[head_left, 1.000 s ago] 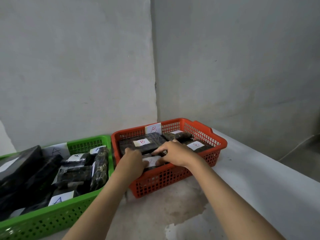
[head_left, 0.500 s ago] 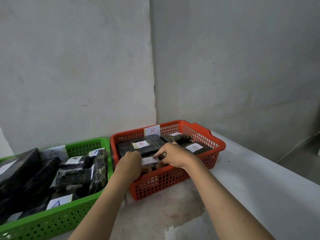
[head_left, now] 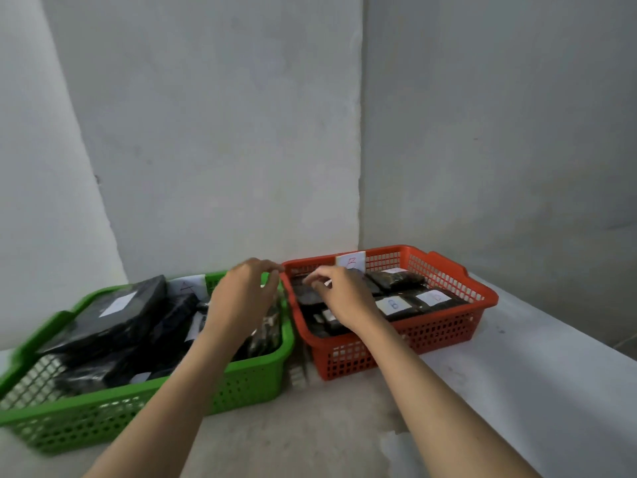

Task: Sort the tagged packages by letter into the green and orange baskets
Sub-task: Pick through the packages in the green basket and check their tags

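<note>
The green basket on the left carries an "A" label and holds several black wrapped packages, the largest lying on top at the left. To its right, touching it, the orange basket has a "B" label and dark packages with white tags. My left hand hovers over the green basket's right end, fingers bent and apart, holding nothing. Above the orange basket's left part, my right hand has its fingers curled over a dark package with nothing visibly held.
Both baskets stand on a grey table pushed into a corner of plain walls. The table's right edge drops off just past the orange basket. Bare tabletop lies in front of the baskets.
Both hands have lifted off the package in the orange basket. My left hand has moved left over the green basket. The camera has swung left, so more of the green basket shows.
</note>
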